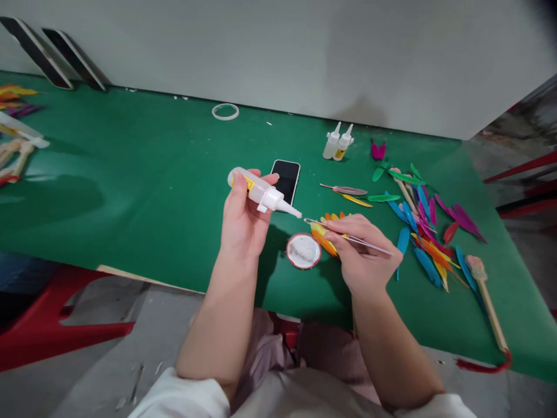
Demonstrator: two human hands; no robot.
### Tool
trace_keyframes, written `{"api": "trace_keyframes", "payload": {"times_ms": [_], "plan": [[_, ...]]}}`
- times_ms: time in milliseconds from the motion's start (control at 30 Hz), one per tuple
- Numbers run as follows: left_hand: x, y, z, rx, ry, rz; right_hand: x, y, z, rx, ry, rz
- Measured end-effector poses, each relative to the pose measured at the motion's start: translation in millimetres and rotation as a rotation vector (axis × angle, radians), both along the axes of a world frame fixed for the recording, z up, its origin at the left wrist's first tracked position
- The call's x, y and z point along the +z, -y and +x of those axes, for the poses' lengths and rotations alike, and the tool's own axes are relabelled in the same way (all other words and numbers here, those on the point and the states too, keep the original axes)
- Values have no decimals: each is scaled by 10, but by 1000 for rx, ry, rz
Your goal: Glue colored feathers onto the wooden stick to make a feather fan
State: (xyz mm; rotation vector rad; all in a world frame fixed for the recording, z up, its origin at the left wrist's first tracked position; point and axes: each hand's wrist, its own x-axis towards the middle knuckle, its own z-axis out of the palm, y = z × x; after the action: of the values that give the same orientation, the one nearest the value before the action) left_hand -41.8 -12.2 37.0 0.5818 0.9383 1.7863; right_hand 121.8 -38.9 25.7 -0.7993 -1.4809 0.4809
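Observation:
My left hand [243, 226] is closed around a translucent glue bottle [263, 193] with a yellow label, its white nozzle tilted down to the right. In my right hand [369, 255] is a pair of thin tweezers [369, 245]; their tips come close to the nozzle, and whether they touch I cannot tell. Below the nozzle, a small red-rimmed lid [303, 267] holds a whitish substance. Yellow and orange feathers [324, 237] lie beneath my right hand, partly hidden by it. A phone [288, 174] lies flat behind my left hand.
Two glue bottles [338, 145] stand near the wall. Loose coloured feathers [420, 209] spread over the right side, with a tasselled wooden stick [491, 302] at the edge. A clear ring [225, 112] lies at the back; dark panels [73, 58] lean on the wall. A red chair [82, 290] stands left.

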Motion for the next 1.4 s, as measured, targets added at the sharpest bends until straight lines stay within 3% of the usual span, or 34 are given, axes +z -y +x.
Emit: {"api": "trace_keyframes", "payload": {"times_ms": [1400], "plan": [[-41,3,55,20,-23,-3,-4,2,-22,-22,-37,39]]}}
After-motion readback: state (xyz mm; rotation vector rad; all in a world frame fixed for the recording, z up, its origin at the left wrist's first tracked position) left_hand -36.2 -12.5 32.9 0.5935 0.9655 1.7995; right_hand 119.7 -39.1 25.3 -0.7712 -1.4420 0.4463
